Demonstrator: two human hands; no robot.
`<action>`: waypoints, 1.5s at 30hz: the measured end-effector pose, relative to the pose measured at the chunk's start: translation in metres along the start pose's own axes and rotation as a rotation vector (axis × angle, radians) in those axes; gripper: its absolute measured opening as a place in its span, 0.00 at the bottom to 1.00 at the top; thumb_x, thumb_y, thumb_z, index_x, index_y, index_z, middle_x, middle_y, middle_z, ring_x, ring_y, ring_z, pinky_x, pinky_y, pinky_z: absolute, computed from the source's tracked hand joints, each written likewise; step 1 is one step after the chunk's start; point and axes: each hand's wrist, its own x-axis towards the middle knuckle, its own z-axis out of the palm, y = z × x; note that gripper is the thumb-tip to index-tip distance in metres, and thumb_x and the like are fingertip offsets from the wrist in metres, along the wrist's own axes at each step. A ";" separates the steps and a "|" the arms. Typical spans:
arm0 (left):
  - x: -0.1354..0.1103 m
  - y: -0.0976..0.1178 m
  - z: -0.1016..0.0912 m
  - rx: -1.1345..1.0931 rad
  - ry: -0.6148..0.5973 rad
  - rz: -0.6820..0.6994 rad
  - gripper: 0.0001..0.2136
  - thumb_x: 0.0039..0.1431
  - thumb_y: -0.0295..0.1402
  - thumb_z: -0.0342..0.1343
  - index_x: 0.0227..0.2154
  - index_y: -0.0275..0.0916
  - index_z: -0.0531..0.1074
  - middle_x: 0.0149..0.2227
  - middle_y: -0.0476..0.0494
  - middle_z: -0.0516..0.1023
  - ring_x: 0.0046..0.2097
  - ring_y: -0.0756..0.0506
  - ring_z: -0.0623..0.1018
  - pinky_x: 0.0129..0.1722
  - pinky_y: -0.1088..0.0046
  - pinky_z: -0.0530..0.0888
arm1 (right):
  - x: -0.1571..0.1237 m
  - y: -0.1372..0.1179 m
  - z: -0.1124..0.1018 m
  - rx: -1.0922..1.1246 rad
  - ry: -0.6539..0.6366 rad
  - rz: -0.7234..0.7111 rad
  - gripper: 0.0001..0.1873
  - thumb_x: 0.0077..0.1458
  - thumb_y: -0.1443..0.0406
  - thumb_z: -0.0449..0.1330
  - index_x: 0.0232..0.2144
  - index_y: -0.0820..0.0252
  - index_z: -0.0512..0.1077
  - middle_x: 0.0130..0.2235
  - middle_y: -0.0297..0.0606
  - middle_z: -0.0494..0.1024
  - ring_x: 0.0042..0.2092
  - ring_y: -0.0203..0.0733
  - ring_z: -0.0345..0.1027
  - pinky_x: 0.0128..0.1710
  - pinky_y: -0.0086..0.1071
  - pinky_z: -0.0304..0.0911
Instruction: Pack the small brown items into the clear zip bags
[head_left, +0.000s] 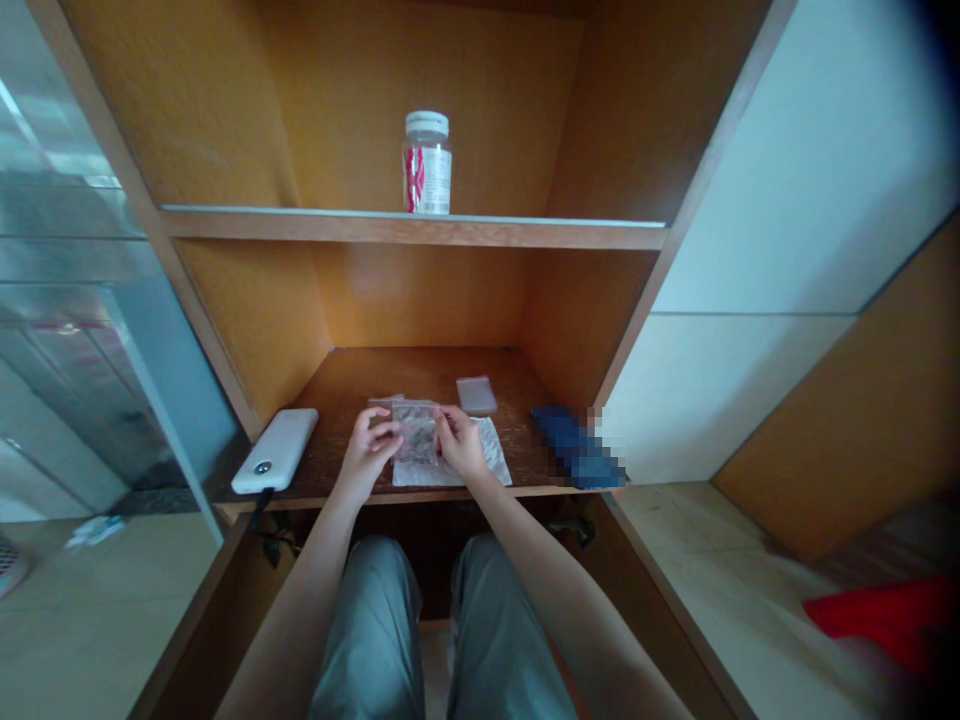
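A small clear zip bag [417,430] is held upright between my two hands, above a whitish sheet [491,452] that looks like tissue or cloth. My right hand [461,442] pinches the bag's right side near its top corner. At the bag's left edge, my left hand [369,445] has its thumb and curled fingers on the plastic. I cannot make out whether anything is inside the bag. Behind my right hand, a flat, translucent bag [477,394] lies on the dark brown shelf [360,375]. Another clear piece shows partly behind the held bag.
To the left lies a white power bank [277,450] with a black cable at its near end. A dark blue item [574,445], partly pixelated, rests on the right. A white-capped bottle [427,165] stands on the upper shelf. My knees are below the shelf edge.
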 end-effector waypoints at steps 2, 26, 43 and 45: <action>-0.001 0.001 0.001 0.092 0.001 0.048 0.13 0.47 0.33 0.56 0.38 0.39 0.68 0.37 0.43 0.76 0.31 0.48 0.76 0.34 0.71 0.71 | 0.000 0.001 0.000 -0.004 0.015 -0.017 0.15 0.56 0.58 0.47 0.34 0.60 0.69 0.20 0.32 0.67 0.22 0.34 0.63 0.23 0.26 0.58; 0.074 -0.016 -0.035 0.449 0.188 -0.083 0.17 0.34 0.31 0.62 0.32 0.35 0.72 0.31 0.42 0.75 0.34 0.44 0.74 0.37 0.66 0.69 | 0.002 0.005 0.002 -0.061 0.022 -0.049 0.14 0.55 0.62 0.48 0.38 0.58 0.70 0.27 0.37 0.73 0.32 0.38 0.68 0.29 0.29 0.62; 0.073 -0.021 -0.041 0.455 0.105 -0.067 0.14 0.37 0.30 0.59 0.33 0.36 0.74 0.37 0.39 0.77 0.40 0.41 0.75 0.44 0.63 0.67 | 0.002 0.003 0.001 -0.072 0.004 -0.039 0.14 0.55 0.61 0.48 0.38 0.58 0.71 0.29 0.37 0.74 0.32 0.38 0.68 0.29 0.29 0.62; 0.073 -0.019 -0.041 0.446 0.073 -0.075 0.14 0.37 0.30 0.59 0.33 0.36 0.74 0.37 0.39 0.77 0.40 0.41 0.75 0.45 0.63 0.67 | 0.002 0.003 0.001 -0.068 0.001 -0.033 0.14 0.55 0.61 0.48 0.38 0.58 0.71 0.28 0.37 0.74 0.32 0.39 0.68 0.28 0.29 0.63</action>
